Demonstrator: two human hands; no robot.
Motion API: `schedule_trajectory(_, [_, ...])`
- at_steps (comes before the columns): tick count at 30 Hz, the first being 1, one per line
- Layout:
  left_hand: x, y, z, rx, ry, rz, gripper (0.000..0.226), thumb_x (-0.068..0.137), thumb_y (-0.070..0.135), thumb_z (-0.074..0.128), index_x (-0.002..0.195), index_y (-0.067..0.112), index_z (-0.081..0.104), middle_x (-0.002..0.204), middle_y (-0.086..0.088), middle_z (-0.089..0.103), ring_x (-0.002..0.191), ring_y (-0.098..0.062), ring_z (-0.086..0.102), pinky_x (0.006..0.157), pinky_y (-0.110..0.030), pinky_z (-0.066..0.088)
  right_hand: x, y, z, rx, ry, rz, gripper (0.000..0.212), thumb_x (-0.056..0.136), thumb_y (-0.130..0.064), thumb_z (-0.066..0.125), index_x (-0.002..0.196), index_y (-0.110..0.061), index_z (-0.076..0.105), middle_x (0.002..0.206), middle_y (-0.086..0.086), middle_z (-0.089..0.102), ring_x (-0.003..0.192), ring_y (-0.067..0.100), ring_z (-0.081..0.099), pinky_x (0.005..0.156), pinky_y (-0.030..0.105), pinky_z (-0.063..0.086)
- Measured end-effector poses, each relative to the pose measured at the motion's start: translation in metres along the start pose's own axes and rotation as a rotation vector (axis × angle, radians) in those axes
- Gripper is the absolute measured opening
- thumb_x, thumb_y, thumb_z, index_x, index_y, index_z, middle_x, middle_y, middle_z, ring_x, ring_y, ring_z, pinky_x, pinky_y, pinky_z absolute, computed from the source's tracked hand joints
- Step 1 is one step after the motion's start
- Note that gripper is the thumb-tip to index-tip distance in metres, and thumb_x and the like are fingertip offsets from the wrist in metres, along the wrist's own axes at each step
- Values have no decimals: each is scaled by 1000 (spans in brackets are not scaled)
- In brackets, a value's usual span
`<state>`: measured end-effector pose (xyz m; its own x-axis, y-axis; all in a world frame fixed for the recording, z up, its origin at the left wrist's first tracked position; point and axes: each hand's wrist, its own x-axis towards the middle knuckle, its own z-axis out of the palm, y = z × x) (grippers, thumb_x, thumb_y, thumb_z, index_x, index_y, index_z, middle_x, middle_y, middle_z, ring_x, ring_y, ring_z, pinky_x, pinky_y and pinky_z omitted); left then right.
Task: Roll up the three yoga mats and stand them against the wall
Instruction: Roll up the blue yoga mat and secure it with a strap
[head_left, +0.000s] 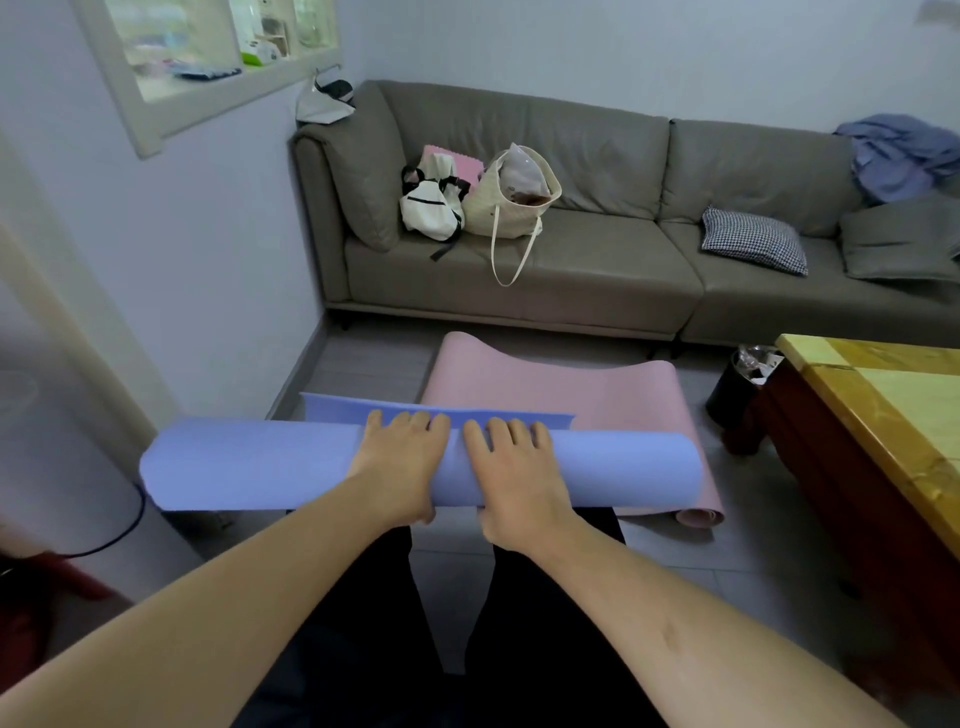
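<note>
A blue-violet yoga mat (249, 465) is almost fully rolled and lies crosswise in front of me, with a short flap still flat beyond the roll. My left hand (402, 457) and my right hand (511, 467) rest side by side on top of the roll, fingers over its far side and thumbs under the near edge. A pink yoga mat (561, 395) lies spread on the floor beneath and behind it, its near end curled into a small roll at the right. A third mat is not in view.
A grey corner sofa (597, 260) with two bags and cushions stands behind the mats. A wooden table (883, 415) and a black bin (737, 389) are at the right. The wall (218, 249) runs along the left, a black cable (119, 535) on the floor beside it.
</note>
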<state>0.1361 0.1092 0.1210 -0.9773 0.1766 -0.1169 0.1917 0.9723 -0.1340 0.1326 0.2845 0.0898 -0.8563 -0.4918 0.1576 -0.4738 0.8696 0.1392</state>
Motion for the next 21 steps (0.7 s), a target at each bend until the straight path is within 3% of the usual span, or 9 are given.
schedule_trajectory(2, [-8, 5, 13, 90, 70, -45, 109, 74, 40, 81, 158, 15, 15, 140, -8, 44, 134, -28, 44, 123, -58, 15, 1, -1, -4, 16, -15, 14, 88, 58, -20, 83, 134, -13, 39, 112, 10, 58, 101, 34, 55, 97, 51, 42])
schedule_trajectory(3, [-10, 7, 16, 119, 92, -63, 109, 77, 39, 79, 159, 15, 12, 142, -9, 43, 135, -30, 43, 124, -59, 13, 1, -1, -6, 22, -22, 13, 85, 59, -20, 83, 133, -14, 41, 112, 9, 58, 101, 34, 55, 97, 51, 41])
schedule_trajectory(7, [-10, 7, 5, 98, 65, -45, 74, 78, 32, 76, 136, 21, 32, 128, -2, 51, 120, -29, 53, 109, -51, 36, -1, 3, -9, 40, -22, 11, 80, 59, -19, 81, 130, -14, 46, 111, 8, 59, 101, 33, 56, 94, 51, 42])
schedule_trajectory(15, [-10, -2, -22, 33, -23, 3, 86, 65, 40, 86, 135, 24, 39, 127, 3, 55, 117, -27, 57, 97, -48, 45, 2, 11, -23, 43, -69, -18, 78, 61, -27, 78, 132, -17, 47, 114, 2, 59, 103, 29, 57, 95, 47, 41])
schedule_trajectory(21, [-10, -4, -31, -20, -87, 19, 67, 63, 38, 88, 106, 29, 37, 106, 7, 57, 99, -23, 62, 89, -42, 48, -2, 11, -39, 63, -129, -44, 61, 66, -25, 74, 116, -22, 40, 99, -1, 51, 88, 26, 46, 79, 40, 31])
